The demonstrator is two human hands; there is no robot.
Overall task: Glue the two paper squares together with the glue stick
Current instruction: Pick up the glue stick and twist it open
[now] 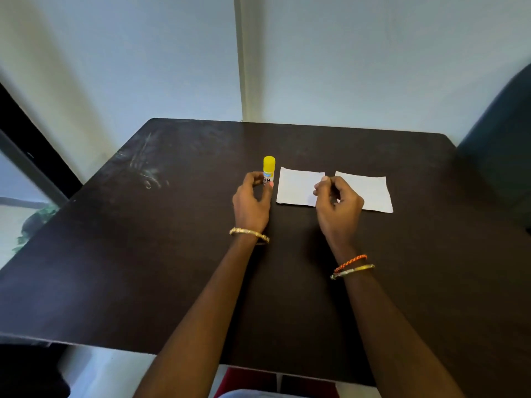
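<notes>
- Nearest the camera, two bare forearms reach out over the dark table (pixel 143 268), with bangles on both wrists and an orange braided band on the right one.
- The left hand (pixel 253 202) is curled round the lower body of the glue stick (pixel 269 171), thumb on one side and fingers on the other. The stick stands upright on the table with its yellow cap on.
- The right hand (pixel 339 202) hangs with its fingers loosely curled, above the gap between the papers. It seems to hold nothing, though whether a fingertip touches paper is hard to tell from this angle.
- Just beyond lie the left paper square (pixel 297 186) and the right paper square (pixel 370 193), flat, side by side, with a narrow strip of table between them.
- Farthest off are the table's back edge and a pale wall.
- In my judgement the task is at its first step: taking up the glue.
- Next, the stick must be lifted and the cap pulled off, likely with the free right hand, before any glue goes on a square.
</notes>
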